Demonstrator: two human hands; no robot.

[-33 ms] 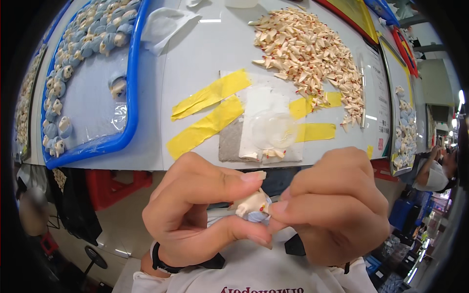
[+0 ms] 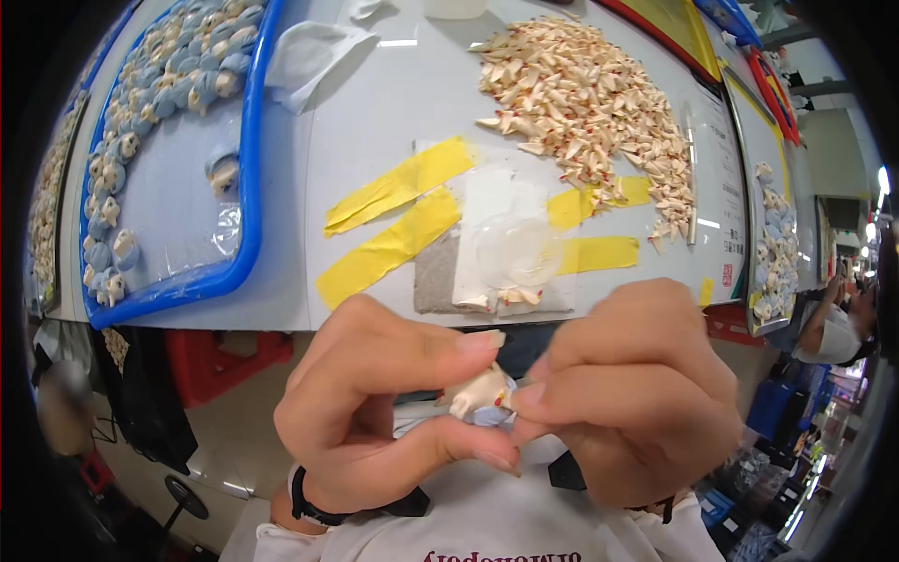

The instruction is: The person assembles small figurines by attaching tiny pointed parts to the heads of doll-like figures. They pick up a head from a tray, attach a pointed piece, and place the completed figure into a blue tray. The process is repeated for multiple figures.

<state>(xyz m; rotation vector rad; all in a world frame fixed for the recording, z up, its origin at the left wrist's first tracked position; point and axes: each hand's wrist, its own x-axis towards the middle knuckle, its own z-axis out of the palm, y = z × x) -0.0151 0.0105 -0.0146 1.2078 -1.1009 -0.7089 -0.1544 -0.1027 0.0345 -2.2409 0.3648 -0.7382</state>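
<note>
Between the thumb and forefinger of my left hand [image 2: 375,398] is a small cream and light-blue figurine [image 2: 480,397], tilted in the grip over my lap. My right hand [image 2: 632,379] is closed in a pinch at the figurine's right side. Its fingertips press on a small cream piece with a red tip [image 2: 503,399], mostly hidden by the fingers. Beyond my hands lies a white-and-grey board [image 2: 440,281] with a round clear dish [image 2: 515,251] on it. A few loose cream pieces [image 2: 520,296] rest on the board's near edge.
Yellow tape strips [image 2: 389,248] lie across the board and table. A heap of red-tipped cream pieces [image 2: 581,94] spreads at the far right. On the left stands a blue-rimmed tray [image 2: 251,187] of similar figurines. A crumpled white sheet [image 2: 314,61] and a red stool [image 2: 225,361] are also there.
The table and its contents sit slightly farther left in the picture. Both hands keep nearly the same pose around the figurine.
</note>
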